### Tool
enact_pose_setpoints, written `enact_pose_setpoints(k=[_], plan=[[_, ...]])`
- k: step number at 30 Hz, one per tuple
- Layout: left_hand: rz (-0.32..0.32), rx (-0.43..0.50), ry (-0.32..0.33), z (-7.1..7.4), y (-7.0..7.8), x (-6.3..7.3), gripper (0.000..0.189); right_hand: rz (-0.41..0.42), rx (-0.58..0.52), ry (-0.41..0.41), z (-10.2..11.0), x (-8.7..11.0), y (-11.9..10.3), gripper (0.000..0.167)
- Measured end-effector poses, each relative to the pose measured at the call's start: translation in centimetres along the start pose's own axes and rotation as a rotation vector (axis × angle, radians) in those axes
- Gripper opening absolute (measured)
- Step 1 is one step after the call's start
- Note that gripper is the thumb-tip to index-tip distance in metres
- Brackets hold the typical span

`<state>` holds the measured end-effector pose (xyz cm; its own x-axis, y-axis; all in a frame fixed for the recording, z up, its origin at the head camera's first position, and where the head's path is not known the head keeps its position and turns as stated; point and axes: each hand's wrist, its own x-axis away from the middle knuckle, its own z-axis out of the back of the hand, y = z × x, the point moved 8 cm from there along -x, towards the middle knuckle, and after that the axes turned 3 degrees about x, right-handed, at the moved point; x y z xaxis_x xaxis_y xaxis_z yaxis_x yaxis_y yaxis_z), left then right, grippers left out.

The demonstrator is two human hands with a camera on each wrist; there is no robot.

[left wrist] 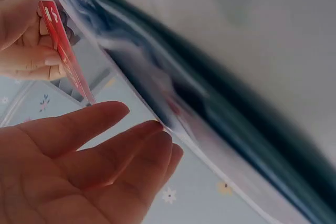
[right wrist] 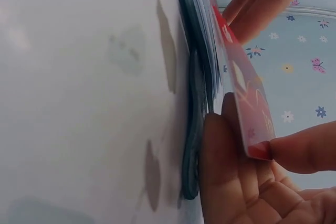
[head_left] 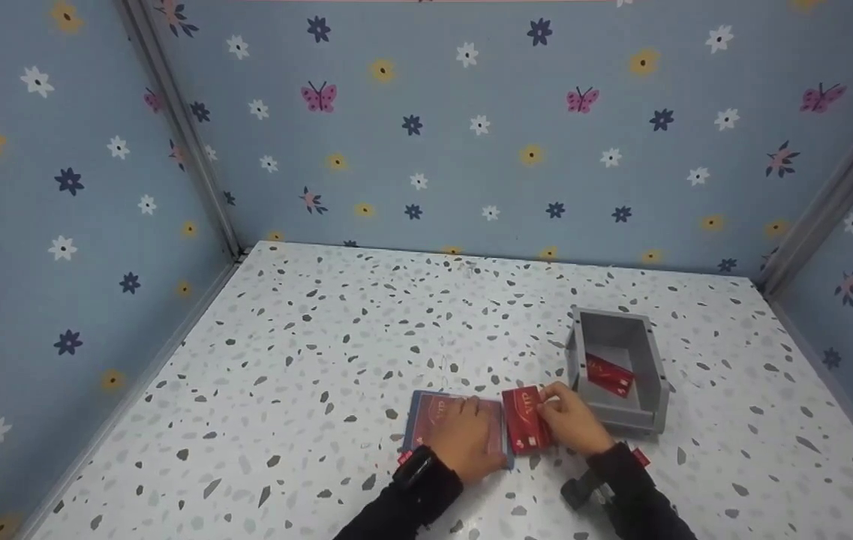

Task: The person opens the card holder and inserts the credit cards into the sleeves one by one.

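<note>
In the head view, pinching a red card (head_left: 522, 416) in the right hand (head_left: 578, 426), just right of the album (head_left: 414, 420); long axis running near-to-far, roughly parallel to the album's right edge. Resting on the album with the left hand (head_left: 469, 437), farther from this card than the right. Right of the album, past the right hand, note a gray bin (head_left: 610, 330) with a second red card (head_left: 610, 376) inside; left of and beyond the album, a wide stretch of tabletop (head_left: 306, 345).

In the left wrist view, reaching extended, loose fingers to the album, grasping nothing visible.

In the right wrist view, clasping the card between thumb and fingers beside the album's edge; cannot tell whether touching it.
</note>
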<state>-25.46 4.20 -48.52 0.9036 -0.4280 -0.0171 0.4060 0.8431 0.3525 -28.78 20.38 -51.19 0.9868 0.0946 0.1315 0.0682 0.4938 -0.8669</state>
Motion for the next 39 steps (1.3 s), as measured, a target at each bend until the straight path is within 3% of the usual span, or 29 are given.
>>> enact_pose_setpoints(k=[4, 11, 20, 26, 32, 39], plan=[[0.034, -0.052, 0.009, -0.4, 0.3, -0.5, 0.084, 0.008, 0.01, 0.003, -0.1, 0.0, 0.0, 0.009], [0.086, -0.004, -0.023, -0.5, 0.0, -0.9, 0.084, 0.013, 0.031, 0.012, 0.0, 0.1, -0.2, 0.01], [0.054, 0.249, -0.072, 0.6, -0.8, -0.4, 0.065, 0.018, 0.004, 0.021, 0.0, 0.1, -0.4, 0.012], [0.074, 0.447, -0.09, 1.3, -1.6, 0.0, 0.073, -0.02, 0.021, 0.023, 0.1, 0.1, -0.1, 0.01], [0.107, 0.557, -0.063, 2.1, -3.1, 0.3, 0.071, -0.043, 0.035, 0.02, 0.1, 0.1, 0.1, 0.01], [0.153, 0.605, 0.008, 3.0, -5.5, 0.4, 0.07, -0.042, 0.035, 0.02, 0.0, 0.1, 0.1, 0.01]])
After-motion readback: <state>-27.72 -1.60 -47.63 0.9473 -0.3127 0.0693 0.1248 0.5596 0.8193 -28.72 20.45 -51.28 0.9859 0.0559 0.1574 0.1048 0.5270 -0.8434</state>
